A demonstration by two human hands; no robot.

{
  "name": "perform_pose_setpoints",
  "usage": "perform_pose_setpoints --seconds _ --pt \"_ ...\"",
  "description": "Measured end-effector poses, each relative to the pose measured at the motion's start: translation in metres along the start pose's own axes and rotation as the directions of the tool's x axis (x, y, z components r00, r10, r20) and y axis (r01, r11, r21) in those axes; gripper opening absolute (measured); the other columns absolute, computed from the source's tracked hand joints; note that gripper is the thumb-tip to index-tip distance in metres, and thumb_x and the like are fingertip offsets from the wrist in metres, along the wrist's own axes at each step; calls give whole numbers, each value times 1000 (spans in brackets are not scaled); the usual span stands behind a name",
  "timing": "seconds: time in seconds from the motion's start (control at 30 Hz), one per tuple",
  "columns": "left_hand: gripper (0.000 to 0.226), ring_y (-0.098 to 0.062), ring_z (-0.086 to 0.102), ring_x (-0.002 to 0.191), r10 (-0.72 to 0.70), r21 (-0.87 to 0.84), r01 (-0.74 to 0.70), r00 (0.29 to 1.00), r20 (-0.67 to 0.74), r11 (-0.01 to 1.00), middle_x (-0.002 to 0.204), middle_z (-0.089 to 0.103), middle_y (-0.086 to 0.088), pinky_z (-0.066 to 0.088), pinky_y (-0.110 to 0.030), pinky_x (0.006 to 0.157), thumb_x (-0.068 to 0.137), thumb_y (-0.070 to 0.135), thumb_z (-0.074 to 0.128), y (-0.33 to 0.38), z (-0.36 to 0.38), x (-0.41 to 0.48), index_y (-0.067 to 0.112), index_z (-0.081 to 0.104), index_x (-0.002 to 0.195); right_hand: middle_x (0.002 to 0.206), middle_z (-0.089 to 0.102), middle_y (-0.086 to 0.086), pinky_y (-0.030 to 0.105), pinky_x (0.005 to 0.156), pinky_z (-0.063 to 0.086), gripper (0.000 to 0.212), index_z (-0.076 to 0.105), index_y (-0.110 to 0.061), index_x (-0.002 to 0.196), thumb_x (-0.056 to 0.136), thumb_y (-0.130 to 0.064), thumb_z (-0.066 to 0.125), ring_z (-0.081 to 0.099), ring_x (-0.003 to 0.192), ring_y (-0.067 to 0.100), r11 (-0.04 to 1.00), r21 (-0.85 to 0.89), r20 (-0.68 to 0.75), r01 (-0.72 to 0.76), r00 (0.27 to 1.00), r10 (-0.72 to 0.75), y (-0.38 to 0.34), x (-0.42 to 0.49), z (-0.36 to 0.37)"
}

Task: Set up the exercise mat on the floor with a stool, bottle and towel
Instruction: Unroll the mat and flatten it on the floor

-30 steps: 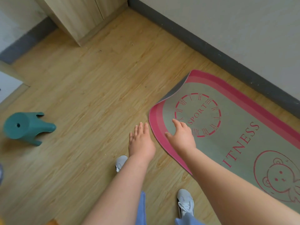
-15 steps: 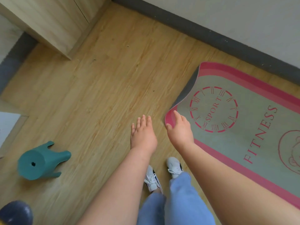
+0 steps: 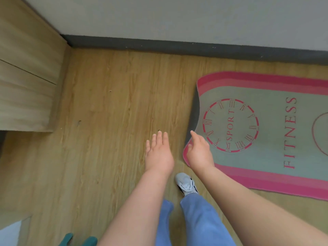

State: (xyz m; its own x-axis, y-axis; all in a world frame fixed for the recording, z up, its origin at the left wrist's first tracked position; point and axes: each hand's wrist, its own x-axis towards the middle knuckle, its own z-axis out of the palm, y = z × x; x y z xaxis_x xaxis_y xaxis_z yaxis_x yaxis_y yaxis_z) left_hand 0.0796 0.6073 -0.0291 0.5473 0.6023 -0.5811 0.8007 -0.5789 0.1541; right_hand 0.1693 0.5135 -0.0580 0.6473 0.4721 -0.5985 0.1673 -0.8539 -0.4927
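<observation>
While the mat [image 3: 266,162] lies unrolled at three o'clock, its short end curls up, so flattening seems unfinished. Both hands are empty: left hand [image 3: 158,151] flat-fingered, right hand [image 3: 199,151] relaxed over the mat's corner. Next, press it down, then fetch the stool [image 3: 89,242] at seven o'clock.

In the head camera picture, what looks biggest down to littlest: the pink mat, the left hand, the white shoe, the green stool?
1. pink mat, even cut off.
2. left hand, though it is nearer the camera than the shoe.
3. white shoe.
4. green stool: only leg tips show.
</observation>
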Motion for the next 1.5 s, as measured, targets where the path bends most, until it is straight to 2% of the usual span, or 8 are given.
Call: perform_pose_setpoints --seconds 0.27,0.4,0.53,0.93,1.1,1.33,1.43,1.5 --pt "68 -21 1 148 311 244 -338 940 140 909 161 1 -4 2 -40 120 94 9 35 8 -53 81 13 1 153 150 35 4 38 109 30 54 30 -19 148 95 -14 44 30 137 26 932 206 -90 -299 942 323 -22 36 -5" --pt "72 -24 1 148 465 394 -525 851 244 754 161 1 -8 3 -43 120 89 5 32 11 -80 108 10 -2 152 149 36 6 39 107 32 55 31 -19 148 95 -15 47 33 135 30 837 319 -120 -445 857 501 -31 40 -3" --pt "72 -25 1 148 560 454 -650 758 333 610 161 0 -8 3 -44 120 89 6 33 20 -94 126 9 -3 152 150 35 5 41 107 34 59 30 -21 149 94 -17 51 33 136 29 738 457 -125 -496 786 606 -44 38 3" --pt "71 -23 0 148 591 528 -756 643 487 387 161 -1 -6 4 -41 120 89 3 29 77 -88 175 12 -2 152 148 38 3 39 102 43 60 30 -23 148 93 -17 54 42 132 25 479 661 -18 -577 626 780 -15 46 5" --pt "71 -22 1 148 613 511 -820 548 570 258 161 0 -4 5 -40 120 91 5 32 95 -84 195 13 -1 153 142 43 5 39 98 43 55 34 -20 146 94 -19 51 43 128 26 386 691 17 -611 547 837 -16 59 12" --pt "71 -25 1 148 621 520 -843 335 708 -139 161 -1 -7 6 -42 120 91 8 34 97 -99 260 11 -3 152 143 44 10 39 101 42 54 38 -19 144 92 -16 53 43 128 30 117 828 97 -548 346 933 -59 107 46" --pt "73 -25 2 148 607 516 -824 291 740 -235 161 0 -7 7 -42 120 90 5 34 94 -92 291 11 -3 152 146 41 7 38 100 44 54 38 -20 144 92 -15 53 44 129 29 74 848 111 -524 313 943 -75 134 69" --pt "73 -24 2 148 604 524 -815 292 741 -248 161 0 -6 7 -41 120 90 4 34 93 -76 315 12 -2 152 145 42 7 37 98 43 55 37 -20 145 92 -14 52 43 129 28 98 846 88 -524 318 944 -76 153 90"
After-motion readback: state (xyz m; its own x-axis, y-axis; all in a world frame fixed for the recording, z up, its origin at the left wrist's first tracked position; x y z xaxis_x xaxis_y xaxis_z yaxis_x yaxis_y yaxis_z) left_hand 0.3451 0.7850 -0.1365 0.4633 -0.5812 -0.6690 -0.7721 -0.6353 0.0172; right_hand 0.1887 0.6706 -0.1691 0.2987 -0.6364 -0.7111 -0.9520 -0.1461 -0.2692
